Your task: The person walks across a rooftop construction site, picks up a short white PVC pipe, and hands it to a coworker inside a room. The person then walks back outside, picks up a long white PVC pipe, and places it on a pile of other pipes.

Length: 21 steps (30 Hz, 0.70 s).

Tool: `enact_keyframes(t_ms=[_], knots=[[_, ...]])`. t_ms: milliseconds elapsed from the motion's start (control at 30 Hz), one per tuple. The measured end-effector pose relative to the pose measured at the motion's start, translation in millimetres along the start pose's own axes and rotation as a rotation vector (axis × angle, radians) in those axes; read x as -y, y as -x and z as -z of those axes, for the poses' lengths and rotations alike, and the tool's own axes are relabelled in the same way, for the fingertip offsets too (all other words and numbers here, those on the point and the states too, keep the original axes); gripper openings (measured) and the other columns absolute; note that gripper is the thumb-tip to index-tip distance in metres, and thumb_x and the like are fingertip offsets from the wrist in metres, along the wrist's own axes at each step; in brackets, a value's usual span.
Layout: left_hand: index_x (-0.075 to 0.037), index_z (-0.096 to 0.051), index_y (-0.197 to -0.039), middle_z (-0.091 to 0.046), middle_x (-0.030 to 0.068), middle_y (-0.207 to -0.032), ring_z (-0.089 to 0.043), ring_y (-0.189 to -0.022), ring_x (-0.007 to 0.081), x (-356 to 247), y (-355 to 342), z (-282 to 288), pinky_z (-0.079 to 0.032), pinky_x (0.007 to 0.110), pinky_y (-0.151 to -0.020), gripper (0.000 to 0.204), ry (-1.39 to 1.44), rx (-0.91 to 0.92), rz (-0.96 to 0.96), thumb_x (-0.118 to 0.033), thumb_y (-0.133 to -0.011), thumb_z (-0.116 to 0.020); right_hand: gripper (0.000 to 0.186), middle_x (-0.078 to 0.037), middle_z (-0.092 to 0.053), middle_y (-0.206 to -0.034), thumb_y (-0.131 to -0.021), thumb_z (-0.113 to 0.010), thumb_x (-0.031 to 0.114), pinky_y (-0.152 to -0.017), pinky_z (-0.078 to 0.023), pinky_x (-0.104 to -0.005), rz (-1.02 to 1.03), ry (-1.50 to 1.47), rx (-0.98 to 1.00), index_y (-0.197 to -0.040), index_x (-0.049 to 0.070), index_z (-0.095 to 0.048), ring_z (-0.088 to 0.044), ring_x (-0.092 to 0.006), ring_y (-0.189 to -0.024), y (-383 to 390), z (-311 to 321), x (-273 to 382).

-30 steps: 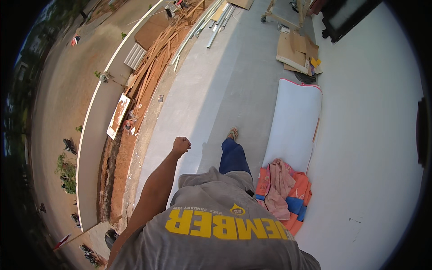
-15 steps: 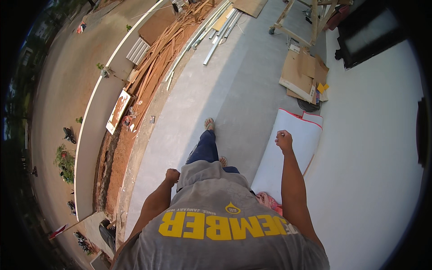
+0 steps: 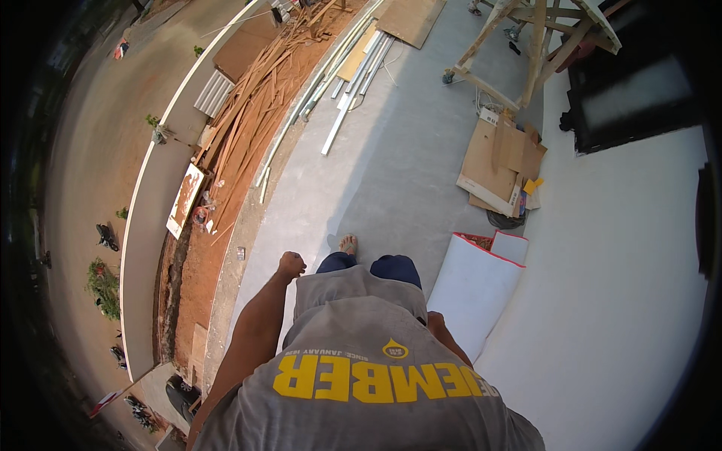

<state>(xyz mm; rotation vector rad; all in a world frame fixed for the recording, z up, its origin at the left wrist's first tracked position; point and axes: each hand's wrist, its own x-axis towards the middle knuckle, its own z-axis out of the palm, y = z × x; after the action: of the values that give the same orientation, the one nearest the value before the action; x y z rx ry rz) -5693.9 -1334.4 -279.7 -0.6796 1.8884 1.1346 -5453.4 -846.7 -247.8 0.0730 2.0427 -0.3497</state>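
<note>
Walking on, with no handling visible: the right arm, out over the white sheet half a second ago, is now back at the hip, while the left has swung slightly forward. Reads as arm swing between steps, not a grab.

Far left, low pale boundary wall (image 3: pixel 154 184), then heaped thin reddish-brown wood strips (image 3: pixel 259 101). Bare left hand (image 3: pixel 292 265) hangs over the smooth grey floor (image 3: pixel 406 158), fingers curled together, nothing seen in them. Ahead, long silvery metal bars (image 3: pixel 344 120) lie on the floor; one sandalled foot (image 3: pixel 347 244) shows. Bare right hand (image 3: pixel 438 323) sits partly behind the grey shirt (image 3: pixel 361 323); can't tell its fingers. Nearest to it, the thick folded white sheet with red edging (image 3: pixel 475 289): lying on the floor along the white wall (image 3: pixel 602 301), plain outside, red pattern at its far opening, near end hidden. Beyond, flattened brown cardboard (image 3: pixel 485 161) and a wheeled wooden frame (image 3: pixel 535 56), now more in view.
</note>
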Motion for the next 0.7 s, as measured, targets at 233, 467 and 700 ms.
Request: enact_keyframes(t_ms=[233,467,700], knots=[[-0.002,-0.064,-0.070,-0.072,0.0135,-0.079,-0.067,-0.065,0.0192,-215.0,-87.6,40.1,-0.052,0.033,-0.051,0.018,0.144,-0.036,-0.300,-0.004,-0.087,-0.057,0.015,-0.007,-0.068,-0.082,-0.093,-0.064,0.020,-0.055,-0.058,-0.0358,-0.703,-1.349,-0.033,-0.097,0.006,-0.068,-0.070,-0.0210,-0.065,-31.8,19.6,-10.3],[0.003,-0.065,-0.078,-0.070,0.0150,-0.077,-0.069,-0.067,0.0233,-292.0,-144.2,-5.2,-0.055,0.035,-0.053,0.016,0.159,0.014,0.014,0.000,-0.089,-0.054,0.011,-0.007,-0.065,-0.080,-0.096,-0.062,0.019,-0.055,-0.059,-0.0382,-0.719,-1.556,-0.251,-0.100,0.008,-0.064,-0.069,-0.0230,-0.065,-130.7,196.2,-79.3],[0.001,-0.072,-0.086,-0.069,0.0048,-0.076,-0.060,-0.064,0.0121,-365.4,-168.8,-32.4,-0.051,0.030,-0.058,0.014,0.071,0.002,-0.215,-0.011,-0.091,-0.067,0.018,-0.011,-0.071,-0.073,-0.087,-0.063,0.016,-0.053,-0.055,-0.0374,-0.328,-0.757,-0.461,-0.098,0.005,-0.071,-0.071,-0.0210,-0.060,-292.5,511.3,-156.8]])
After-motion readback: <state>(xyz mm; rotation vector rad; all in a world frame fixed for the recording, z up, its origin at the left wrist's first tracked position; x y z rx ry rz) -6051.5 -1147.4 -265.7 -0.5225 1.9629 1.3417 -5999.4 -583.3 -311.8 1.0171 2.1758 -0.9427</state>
